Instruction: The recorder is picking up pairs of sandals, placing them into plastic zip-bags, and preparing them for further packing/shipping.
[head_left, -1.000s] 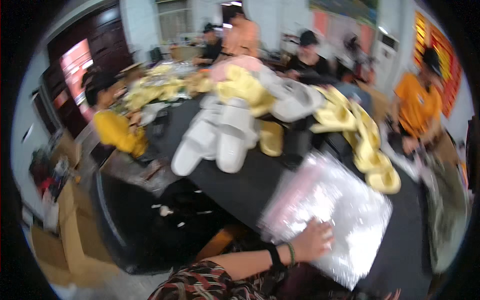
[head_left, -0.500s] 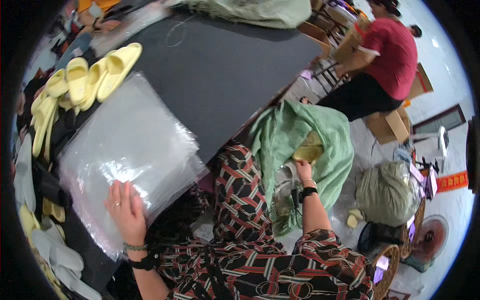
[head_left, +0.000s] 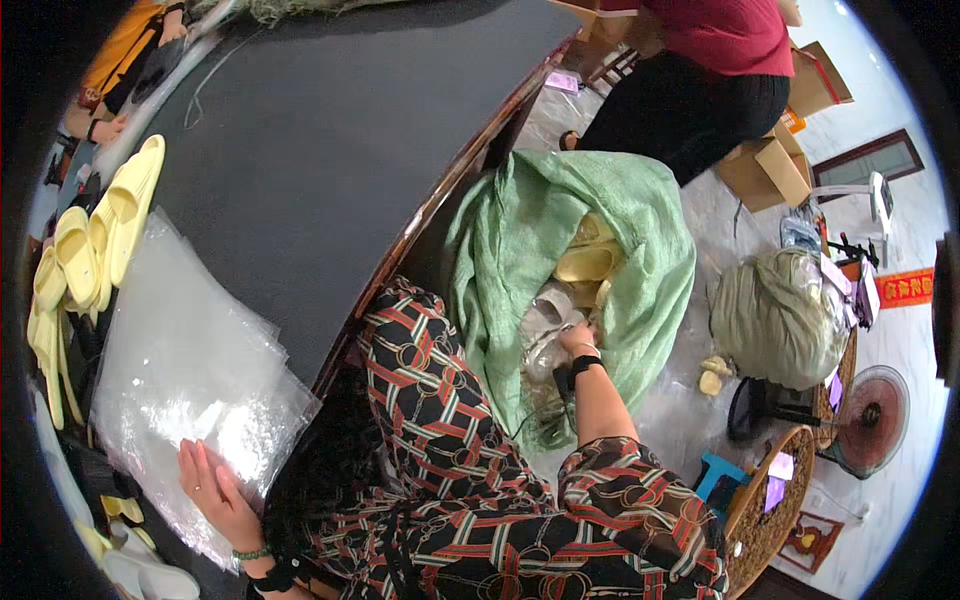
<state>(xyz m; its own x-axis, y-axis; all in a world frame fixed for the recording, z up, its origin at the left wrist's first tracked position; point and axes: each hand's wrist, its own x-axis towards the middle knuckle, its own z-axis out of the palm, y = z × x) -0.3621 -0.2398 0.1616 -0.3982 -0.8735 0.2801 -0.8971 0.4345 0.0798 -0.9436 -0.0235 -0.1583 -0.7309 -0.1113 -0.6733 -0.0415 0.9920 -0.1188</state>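
clear bags [head_left: 190,370] stacked on dark worktop [head_left: 330,150], lower left. left hand [head_left: 212,487] flat on stack edge, fingers apart, no grip. right hand [head_left: 577,337] down in green sack [head_left: 520,250] on floor among yellow slippers [head_left: 588,262]; grip can't tell. more slippers [head_left: 95,235] left of bags.

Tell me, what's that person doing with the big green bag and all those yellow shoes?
The person's left hand lies flat on a stack of clear plastic bags on the dark table. The right hand reaches down into an open green sack on the floor, which holds yellow slippers. More yellow slippers line the table's left edge.
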